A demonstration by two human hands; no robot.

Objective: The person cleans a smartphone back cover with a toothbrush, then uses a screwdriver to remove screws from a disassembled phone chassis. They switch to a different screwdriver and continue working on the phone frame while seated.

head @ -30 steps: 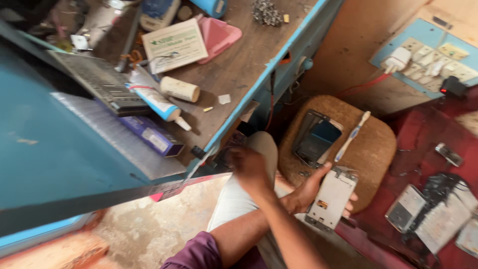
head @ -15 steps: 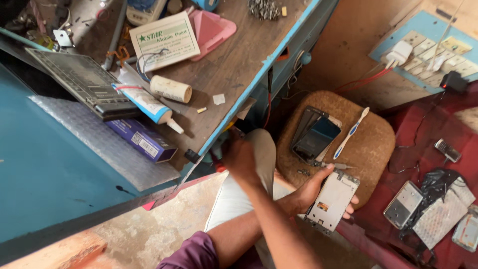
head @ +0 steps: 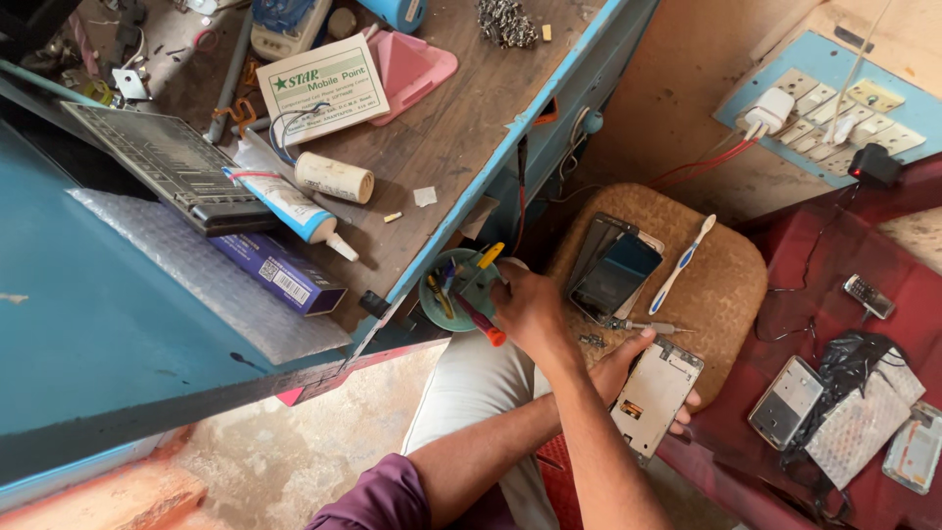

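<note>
Woven stool (head: 726,285) — flat opened phone (head: 655,393)

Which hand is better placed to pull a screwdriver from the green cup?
Right. The right hand is at the cup, fingers among its screwdrivers. The left hand is occupied holding the phone.

Your arms cross over your lap: one forearm reaches up and away from you, its hand (head: 530,309) seen from the back, wrist bent, fingers curled down and closed. Your other forearm, with a purple sleeve at the elbow, runs underneath it toward the right, ending in a hand (head: 628,368) turned palm up with the fingers wrapped in a grasp. Which hand is left or right cannot be told for certain.
</note>
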